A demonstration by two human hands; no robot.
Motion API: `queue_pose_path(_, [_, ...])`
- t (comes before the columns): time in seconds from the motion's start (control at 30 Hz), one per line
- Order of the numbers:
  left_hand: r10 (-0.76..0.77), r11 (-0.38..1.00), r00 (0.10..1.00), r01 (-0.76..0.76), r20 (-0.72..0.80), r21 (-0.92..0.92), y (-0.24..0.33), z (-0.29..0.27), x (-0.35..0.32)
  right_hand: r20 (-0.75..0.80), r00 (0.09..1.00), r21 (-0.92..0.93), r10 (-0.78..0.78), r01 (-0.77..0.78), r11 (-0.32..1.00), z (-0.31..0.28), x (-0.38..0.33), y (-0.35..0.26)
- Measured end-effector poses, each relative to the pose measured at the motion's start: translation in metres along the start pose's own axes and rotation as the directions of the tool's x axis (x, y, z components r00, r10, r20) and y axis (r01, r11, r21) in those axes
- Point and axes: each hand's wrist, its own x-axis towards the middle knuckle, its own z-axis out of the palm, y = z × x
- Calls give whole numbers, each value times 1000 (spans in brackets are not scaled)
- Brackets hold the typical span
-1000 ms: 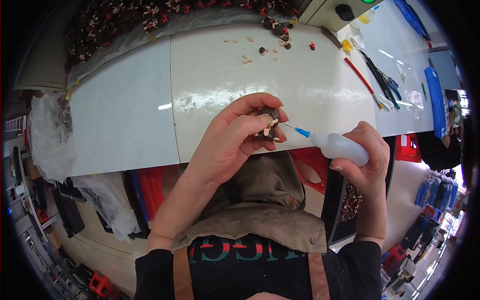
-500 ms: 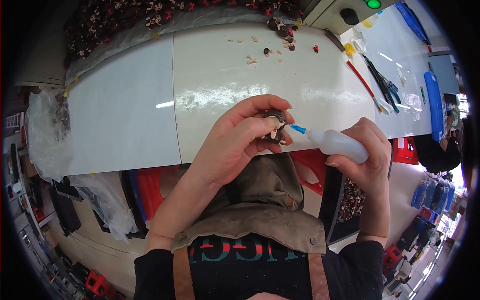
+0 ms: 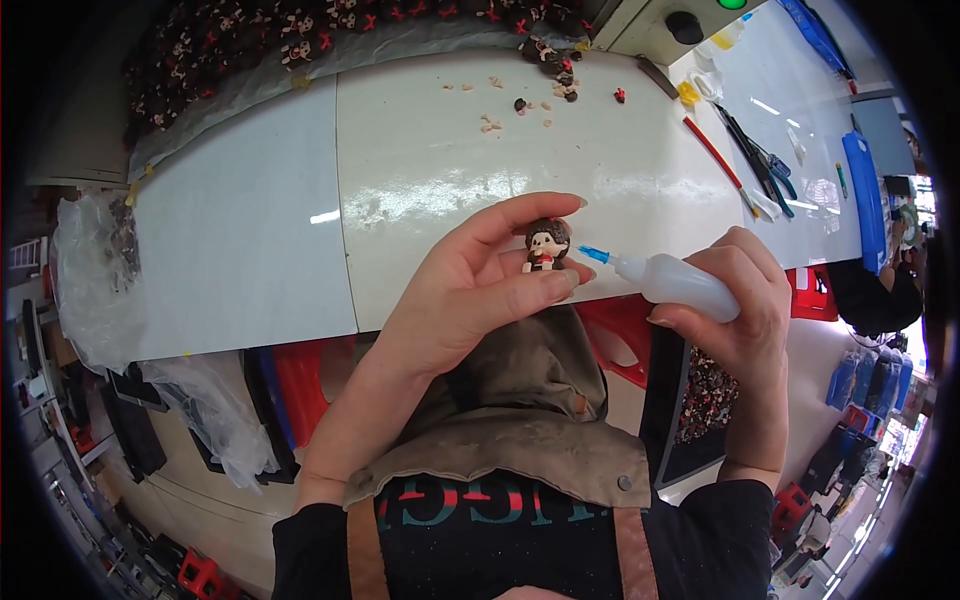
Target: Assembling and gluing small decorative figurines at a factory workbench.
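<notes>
Far left of the fingers, clear bags (image 3: 95,270) hang off the edge of the white surface (image 3: 240,250). Up behind them a heap of dark figures (image 3: 300,30) lies along the far rim. The left hand (image 3: 470,290) is raised over the near edge of the surface, its fingers (image 3: 520,215) curled narrowly around a small figure (image 3: 546,246) with brown hair and a red bit on its front, held upright between thumb and fingertips. Just right of the figure, the blue tip of a white squeeze bottle (image 3: 675,285) points at it, close but whether touching I cannot tell. The right hand (image 3: 735,310) wraps the bottle, fingers closed round its body. Beyond the fingers, loose small parts (image 3: 520,95) are scattered; farther right lie a red pen (image 3: 712,150) and dark tools (image 3: 750,155).
</notes>
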Motion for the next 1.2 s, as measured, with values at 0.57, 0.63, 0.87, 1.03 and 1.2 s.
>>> queue_pose_path(0.57, [-15, 1000, 1000, 15, 0, 25, 7, -9, 8, -10, 999, 70, 35, -34, 997, 4, 6, 8])
queue_pose_path(0.63, [-27, 999, 1000, 27, -7, 24, 11, -13, 8, 37, 995, 159, 90, -95, 983, 4, 9, 8])
queue_pose_path(0.87, [19, 1000, 1000, -19, -7, 2, 18, -20, 6, -58, 975, 421, 215, -171, 891, 1, 2, 10])
queue_pose_path(1.03, [34, 999, 999, -35, -6, -24, 18, -24, 6, -30, 987, 284, 160, -145, 948, 7, 9, 6])
queue_pose_path(1.2, [22, 999, 999, -21, -25, 28, 25, -23, 5, -15, 990, 224, 138, -131, 966, 10, 17, -2])
